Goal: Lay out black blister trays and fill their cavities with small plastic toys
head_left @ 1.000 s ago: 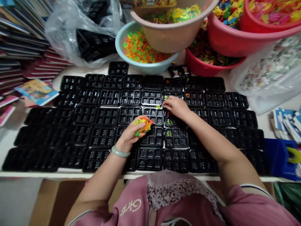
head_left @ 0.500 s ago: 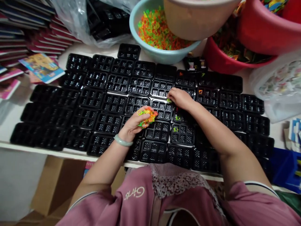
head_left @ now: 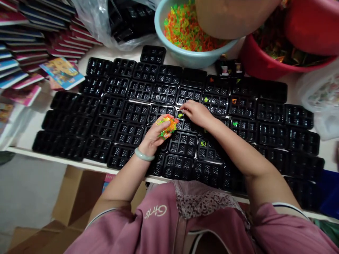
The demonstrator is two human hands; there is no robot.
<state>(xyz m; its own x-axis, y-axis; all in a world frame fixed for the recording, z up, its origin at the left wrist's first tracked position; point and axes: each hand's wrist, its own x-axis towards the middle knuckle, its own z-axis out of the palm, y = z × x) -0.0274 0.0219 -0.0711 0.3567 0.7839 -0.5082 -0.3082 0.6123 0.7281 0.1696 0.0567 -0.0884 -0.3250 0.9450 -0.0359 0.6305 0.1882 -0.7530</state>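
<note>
Clutched in the left hand point(head_left: 155, 135): a bunch of small neon plastic pieces point(head_left: 166, 126), orange, yellow and green, held just above the black trays point(head_left: 127, 116) near the middle of the spread. Just beside it, the right hand point(head_left: 196, 113), fingers pinched down at a green piece point(head_left: 180, 115) in a tray compartment; whether truly gripped or only touched, cannot tell. A few more single pieces already sitting in trays to the right, green point(head_left: 203, 143) and orange point(head_left: 233, 101) among them. Trays laid edge to edge in rows, covering almost all of the white surface point(head_left: 87, 164), each divided into small compartments. At the far edge, a pale blue basin point(head_left: 185, 58) heaped with the same neon pieces, a beige basin point(head_left: 233, 21) overlapping it, and a red basin point(head_left: 265, 67) to the right. Far left, a clear plastic bag point(head_left: 106, 24) holding more black trays, and stacks of thin colourful booklets point(head_left: 31, 46) beside it. Right edge, another clear bag point(head_left: 320, 95), contents blurred. Under the surface, cardboard boxes point(head_left: 76, 197) on a grey floor. Pink top and a pale green bangle point(head_left: 143, 156) on the left wrist.
</note>
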